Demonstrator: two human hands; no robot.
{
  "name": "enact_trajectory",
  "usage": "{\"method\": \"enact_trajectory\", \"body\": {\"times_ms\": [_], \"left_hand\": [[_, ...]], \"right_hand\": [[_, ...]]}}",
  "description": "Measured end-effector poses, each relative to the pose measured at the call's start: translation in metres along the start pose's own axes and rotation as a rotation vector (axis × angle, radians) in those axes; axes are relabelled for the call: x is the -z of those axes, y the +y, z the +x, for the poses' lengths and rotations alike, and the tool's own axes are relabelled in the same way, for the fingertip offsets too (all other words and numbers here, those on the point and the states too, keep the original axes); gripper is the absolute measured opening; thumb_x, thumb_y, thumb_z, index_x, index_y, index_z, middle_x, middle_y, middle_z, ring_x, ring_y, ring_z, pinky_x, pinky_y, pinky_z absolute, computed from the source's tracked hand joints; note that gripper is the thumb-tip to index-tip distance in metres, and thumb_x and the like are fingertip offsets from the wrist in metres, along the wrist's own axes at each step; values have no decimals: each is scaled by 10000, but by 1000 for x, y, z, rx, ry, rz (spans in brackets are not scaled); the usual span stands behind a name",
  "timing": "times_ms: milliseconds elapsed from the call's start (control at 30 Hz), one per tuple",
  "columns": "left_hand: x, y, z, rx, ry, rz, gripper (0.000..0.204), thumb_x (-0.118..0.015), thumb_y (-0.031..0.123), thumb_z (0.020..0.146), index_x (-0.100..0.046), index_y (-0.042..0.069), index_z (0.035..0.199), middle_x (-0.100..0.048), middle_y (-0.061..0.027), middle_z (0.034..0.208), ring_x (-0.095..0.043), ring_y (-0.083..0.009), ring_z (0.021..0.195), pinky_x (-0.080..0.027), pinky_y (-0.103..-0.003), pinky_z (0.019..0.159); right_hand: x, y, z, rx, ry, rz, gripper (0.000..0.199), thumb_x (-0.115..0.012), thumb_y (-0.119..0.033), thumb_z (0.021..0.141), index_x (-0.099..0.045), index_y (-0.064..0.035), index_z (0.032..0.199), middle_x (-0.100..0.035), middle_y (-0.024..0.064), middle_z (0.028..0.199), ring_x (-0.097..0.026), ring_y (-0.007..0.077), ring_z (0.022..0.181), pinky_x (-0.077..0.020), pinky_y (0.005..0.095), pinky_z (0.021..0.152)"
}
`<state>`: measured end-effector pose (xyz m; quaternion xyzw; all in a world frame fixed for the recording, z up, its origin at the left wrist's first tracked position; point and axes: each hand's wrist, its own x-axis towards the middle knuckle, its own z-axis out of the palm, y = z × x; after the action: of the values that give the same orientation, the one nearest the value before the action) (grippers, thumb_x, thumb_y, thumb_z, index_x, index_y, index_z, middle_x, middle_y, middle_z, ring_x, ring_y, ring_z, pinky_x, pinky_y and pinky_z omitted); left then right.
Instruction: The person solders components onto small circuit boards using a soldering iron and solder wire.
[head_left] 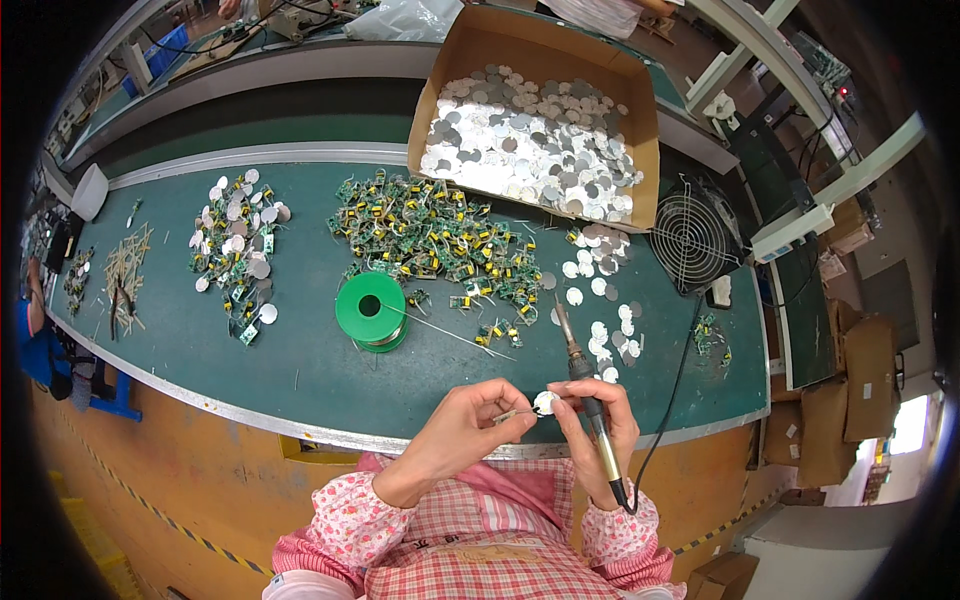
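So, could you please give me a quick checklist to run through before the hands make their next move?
1. Soldering iron in hand: ok, held in the right hand, tip pointing away from the body over the bench.
2. White disc supported: ok, at the right hand's fingertips.
3. Left hand in position: ok, fingertips close beside the disc.
4. Disc free of flaws: cannot tell, too small to see.
5. Green spool nearby: ok, on the bench beyond the left hand.
6. Fan running: cannot tell from a still.

Soldering iron (pixel 594 415) partly glossy metal, smooth plastic spool (pixel 375 325), matt cardboard box (pixel 560 50)
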<state>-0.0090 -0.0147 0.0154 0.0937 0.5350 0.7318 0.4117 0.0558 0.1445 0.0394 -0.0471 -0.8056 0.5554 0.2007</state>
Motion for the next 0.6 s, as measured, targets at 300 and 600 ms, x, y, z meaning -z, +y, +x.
{"method": "enact_trajectory", "body": {"times_ms": [300, 600], "left_hand": [[-2, -8, 3, -214, 106, 185, 142, -675, 125, 839, -602, 6, 861, -595, 20, 718, -462, -9, 608, -369, -211, 514], [-3, -11, 4, -229, 104, 193, 139, -669, 124, 841, -605, 5, 873, -577, 30, 678, -441, -5, 583, -348, -212, 501]], "right_hand": [[5, -1, 4, 56, -57, -39, 207, -647, 51, 816, -566, -17, 994, -680, 102, 925, -624, 97, 762, -492, 219, 657], [5, -1, 4, 65, -54, -39, 205, -648, 54, 813, -574, -18, 991, -679, 101, 927, -630, 104, 774, -493, 220, 658]]}}
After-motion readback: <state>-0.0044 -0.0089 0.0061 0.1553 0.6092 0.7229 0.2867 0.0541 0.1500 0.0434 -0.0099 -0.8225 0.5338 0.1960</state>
